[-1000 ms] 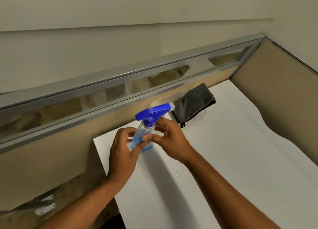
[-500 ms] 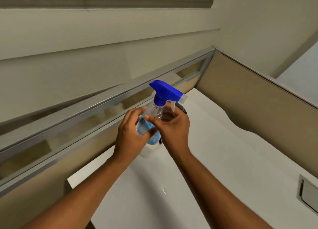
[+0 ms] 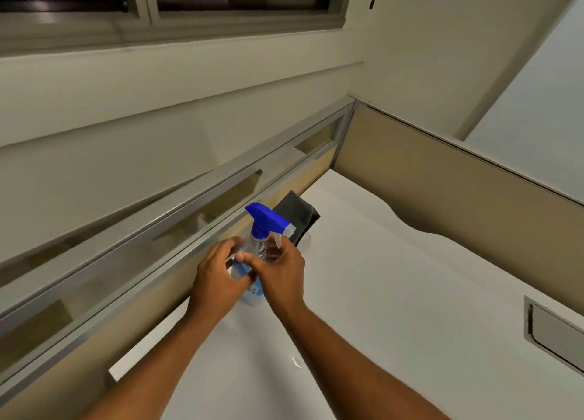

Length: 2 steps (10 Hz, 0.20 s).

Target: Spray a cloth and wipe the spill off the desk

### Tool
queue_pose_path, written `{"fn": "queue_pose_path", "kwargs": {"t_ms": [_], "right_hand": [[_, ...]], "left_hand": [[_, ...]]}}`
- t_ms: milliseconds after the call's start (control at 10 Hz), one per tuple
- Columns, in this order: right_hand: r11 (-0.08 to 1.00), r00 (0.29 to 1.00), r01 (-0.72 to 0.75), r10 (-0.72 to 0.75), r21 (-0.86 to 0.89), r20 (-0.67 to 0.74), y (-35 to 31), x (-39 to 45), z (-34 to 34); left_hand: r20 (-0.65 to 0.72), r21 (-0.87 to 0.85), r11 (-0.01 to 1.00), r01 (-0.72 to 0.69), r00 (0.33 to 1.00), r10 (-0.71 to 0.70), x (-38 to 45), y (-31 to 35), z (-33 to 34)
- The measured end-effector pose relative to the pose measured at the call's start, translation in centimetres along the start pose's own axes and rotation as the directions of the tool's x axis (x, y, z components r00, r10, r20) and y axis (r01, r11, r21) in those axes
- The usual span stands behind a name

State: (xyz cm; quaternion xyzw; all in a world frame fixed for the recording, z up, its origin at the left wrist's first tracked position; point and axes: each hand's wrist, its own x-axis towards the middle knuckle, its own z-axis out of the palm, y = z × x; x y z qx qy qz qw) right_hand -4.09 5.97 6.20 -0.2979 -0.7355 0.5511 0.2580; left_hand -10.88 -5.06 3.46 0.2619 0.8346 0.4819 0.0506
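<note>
Setting: white worktop [image 3: 410, 293] in a cubicle corner, with tan partition panels along its far and right edges and a dark window above.
Near edge: a small clear droplet or smear [image 3: 296, 362] lies on the worktop between the two forearms; this may be the spill, though it is too small to be sure.
Right edge: a grey recessed hatch [image 3: 551, 334] is set into the worktop, well apart from the hands.
Left hand [image 3: 218, 280]: fingers curled round the lower body of the spray bottle [image 3: 256, 246], closed on it from the left.
Right hand [image 3: 281, 274]: wrapped round the bottle from the right, thumb across its front, fingers up near the trigger under the blue head.
Bottle: clear plastic, held upright and just above the worktop near its far-left edge; blue liquid fills roughly the lower part, the rest looks empty. The white nozzle points right and away, toward the cloth.
Cloth [image 3: 297, 217]: dark grey, folded, lying at the far-left edge against the partition, just behind the bottle.
Step in hand: likely settling the grip before spraying.
Doing it well: steady the body with the left hand, let the right take the trigger, aim the nozzle down at the cloth from close by so mist lands on fabric, not the partition.
</note>
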Motion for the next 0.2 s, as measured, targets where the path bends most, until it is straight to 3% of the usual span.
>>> {"fn": "queue_pose_path", "kwargs": {"t_ms": [200], "right_hand": [[0.996,0.994,-0.014,0.003,0.093,0.111,-0.2,-3.1,-0.6]], "left_hand": [[-0.011,0.013,0.998,0.069,0.998,-0.069,-1.3,1.7,-0.8]]}}
